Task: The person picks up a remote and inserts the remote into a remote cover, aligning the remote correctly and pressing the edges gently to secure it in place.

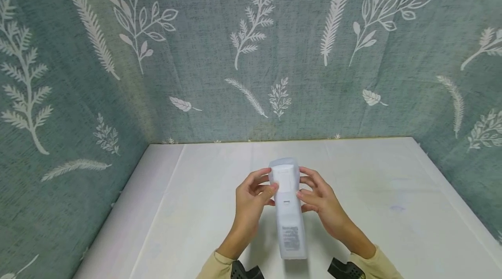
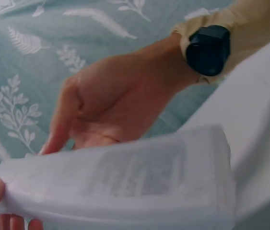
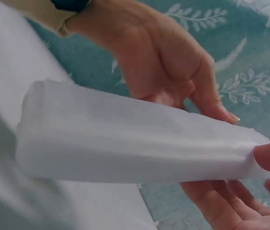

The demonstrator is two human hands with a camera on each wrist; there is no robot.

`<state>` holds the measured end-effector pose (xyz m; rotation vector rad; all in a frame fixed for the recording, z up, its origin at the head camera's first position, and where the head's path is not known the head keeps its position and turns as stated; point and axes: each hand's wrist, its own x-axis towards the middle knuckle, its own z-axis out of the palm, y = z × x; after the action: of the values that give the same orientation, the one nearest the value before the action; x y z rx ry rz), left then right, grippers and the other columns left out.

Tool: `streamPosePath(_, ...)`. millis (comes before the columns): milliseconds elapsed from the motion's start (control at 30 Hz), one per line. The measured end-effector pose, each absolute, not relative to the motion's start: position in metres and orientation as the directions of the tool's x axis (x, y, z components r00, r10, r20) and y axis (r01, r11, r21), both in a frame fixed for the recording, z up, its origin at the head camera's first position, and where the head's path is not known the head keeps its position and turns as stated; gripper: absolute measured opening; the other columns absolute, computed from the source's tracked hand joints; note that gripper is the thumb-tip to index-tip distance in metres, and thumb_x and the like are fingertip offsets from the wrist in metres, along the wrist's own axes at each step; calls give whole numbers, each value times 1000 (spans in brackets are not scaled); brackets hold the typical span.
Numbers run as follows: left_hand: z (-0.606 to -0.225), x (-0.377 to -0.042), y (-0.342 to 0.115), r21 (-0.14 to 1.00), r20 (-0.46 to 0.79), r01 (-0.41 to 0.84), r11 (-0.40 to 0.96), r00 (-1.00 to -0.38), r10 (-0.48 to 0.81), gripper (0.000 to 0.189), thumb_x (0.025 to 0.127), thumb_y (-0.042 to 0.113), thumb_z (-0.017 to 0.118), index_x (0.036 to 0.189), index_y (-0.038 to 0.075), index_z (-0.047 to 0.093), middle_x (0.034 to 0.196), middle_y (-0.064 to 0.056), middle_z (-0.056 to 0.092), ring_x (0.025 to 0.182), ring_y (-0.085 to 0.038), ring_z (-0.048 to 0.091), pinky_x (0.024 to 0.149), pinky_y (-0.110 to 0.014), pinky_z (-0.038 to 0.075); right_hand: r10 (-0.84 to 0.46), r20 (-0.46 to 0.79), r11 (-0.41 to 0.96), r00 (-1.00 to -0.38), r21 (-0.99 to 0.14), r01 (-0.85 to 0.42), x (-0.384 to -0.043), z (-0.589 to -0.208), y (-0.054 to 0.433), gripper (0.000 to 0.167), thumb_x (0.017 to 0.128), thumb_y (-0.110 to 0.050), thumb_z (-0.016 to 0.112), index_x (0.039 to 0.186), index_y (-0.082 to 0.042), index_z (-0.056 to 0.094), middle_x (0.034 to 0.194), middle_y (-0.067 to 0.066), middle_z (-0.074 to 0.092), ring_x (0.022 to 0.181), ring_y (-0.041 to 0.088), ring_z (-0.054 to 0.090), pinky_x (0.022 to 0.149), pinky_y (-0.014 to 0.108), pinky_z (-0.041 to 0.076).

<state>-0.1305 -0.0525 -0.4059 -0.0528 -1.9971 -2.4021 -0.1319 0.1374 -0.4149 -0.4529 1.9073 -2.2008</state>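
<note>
Between both hands is a white remote control [image 1: 288, 213] in a translucent cover, its back facing up. A printed grey label shows near the closer end. My left hand [image 1: 251, 198] grips the left side at the far half, its thumb lying on the back. On the opposite side my right hand [image 1: 323, 202] holds the right edge between thumb and fingers. Seen from the left wrist, the remote control [image 2: 125, 182] spans the lower part, with the right hand [image 2: 111, 96] beyond it. The right wrist view shows the cover's side, with the left hand [image 3: 158, 57] behind. Buttons are hidden.
A white tabletop [image 1: 196, 209] lies under the hands. Green-grey cloth [image 1: 204, 61] with white leaf prints stands behind it and at both sides. Black wrist devices [image 1: 247, 270] sit at the cuffs of tan sleeves [image 1: 215, 267].
</note>
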Motion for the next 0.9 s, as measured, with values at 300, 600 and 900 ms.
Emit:
streamPosePath(300,-406,-130,-47,991,89,88,-101,-996,4,41,84,9,71,124,11,62,109,-13,59,85,-23,59,60,-34,58,-306,240,-95,-921,-971,-221,-134,-420,137,58,95,-5,54,147,-15,29,132,22,40,88,23,66,57,47,57)
streamPosePath(600,-405,-130,-46,992,108,106,-65,-993,38,39,85,9,70,123,13,63,108,-12,59,90,-24,58,63,-35,58,-240,257,-90,-936,-966,-243,-132,-417,142,43,91,-2,59,132,3,45,124,27,52,87,22,68,64,42,59)
streamPosePath(900,-403,-128,-40,985,102,89,-149,-992,78,39,85,10,71,124,11,62,107,-14,57,83,-21,63,62,-32,58,-175,388,-98,-905,-921,-376,-133,-419,148,22,92,1,57,113,8,57,112,12,63,79,23,69,59,42,58)
